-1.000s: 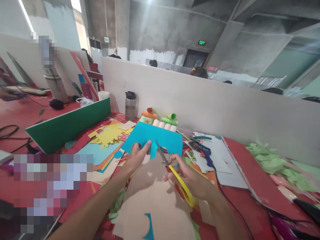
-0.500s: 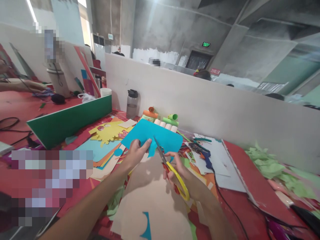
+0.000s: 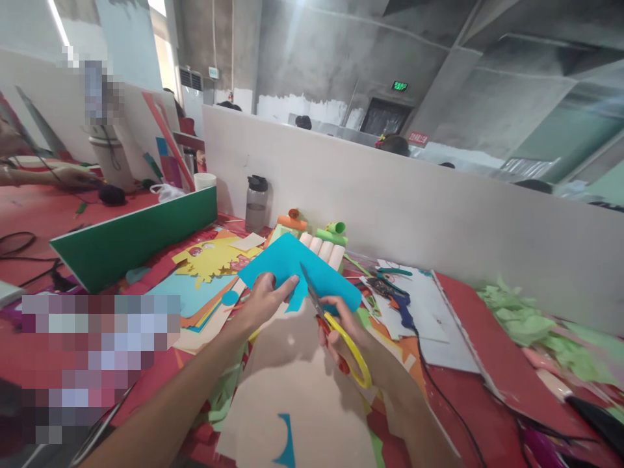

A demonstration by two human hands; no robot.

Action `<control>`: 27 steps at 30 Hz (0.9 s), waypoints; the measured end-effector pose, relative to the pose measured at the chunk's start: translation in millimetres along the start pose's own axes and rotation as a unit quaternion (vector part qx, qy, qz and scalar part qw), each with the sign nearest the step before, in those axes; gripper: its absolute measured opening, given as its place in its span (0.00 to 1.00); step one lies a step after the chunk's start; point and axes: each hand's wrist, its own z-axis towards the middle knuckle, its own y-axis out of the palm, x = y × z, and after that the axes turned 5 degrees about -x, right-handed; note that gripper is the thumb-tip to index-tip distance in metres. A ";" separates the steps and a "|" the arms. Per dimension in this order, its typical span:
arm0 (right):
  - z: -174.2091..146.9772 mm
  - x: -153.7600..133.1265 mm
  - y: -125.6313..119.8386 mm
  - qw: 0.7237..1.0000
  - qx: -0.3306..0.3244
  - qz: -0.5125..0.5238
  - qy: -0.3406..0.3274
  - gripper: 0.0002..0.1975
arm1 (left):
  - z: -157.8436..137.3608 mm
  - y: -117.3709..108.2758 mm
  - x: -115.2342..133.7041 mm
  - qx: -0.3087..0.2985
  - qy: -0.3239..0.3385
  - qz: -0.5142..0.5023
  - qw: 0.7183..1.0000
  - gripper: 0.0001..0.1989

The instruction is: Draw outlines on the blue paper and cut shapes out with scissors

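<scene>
In the middle of the head view, my left hand pinches the near left part of a blue paper sheet, its thumb on top. My right hand is closed around the handles of yellow-and-red scissors. The scissor blades reach into the near edge of the sheet, close to my left thumb, and look nearly closed. A narrow blue strip hangs from the cut beside the blades. Below lies a large beige paper sheet, with a curved blue offcut on it.
A yellow cut-out and stacked coloured sheets lie left. Behind stand a grey bottle and paper rolls. On the right are green-handled pliers, a blue glue gun and its cord. A green divider separates a co-worker's hand.
The blue sheet has turned and tilted in my left hand, its right corner now lower. The scissor blades look closer together. The co-worker's hand at the left has shifted.
</scene>
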 end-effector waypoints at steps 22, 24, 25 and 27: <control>6.7 3.1 -0.1 0.999 0.014 0.036 -0.006 0.26 | 0.3 -0.7 -1.0 -0.002 0.005 0.006 1.000 0.29; 8.0 4.9 -0.5 0.999 0.014 0.038 -0.007 0.26 | 0.5 -0.6 -1.2 -0.004 0.004 0.008 1.000 0.29; 8.6 5.8 -0.9 0.999 0.013 0.039 -0.008 0.25 | 0.6 -0.6 -1.5 -0.006 0.003 0.011 1.000 0.29; 9.6 7.5 -1.7 0.999 0.011 0.040 -0.008 0.24 | 0.6 -0.7 -1.9 -0.004 -0.001 0.014 1.000 0.29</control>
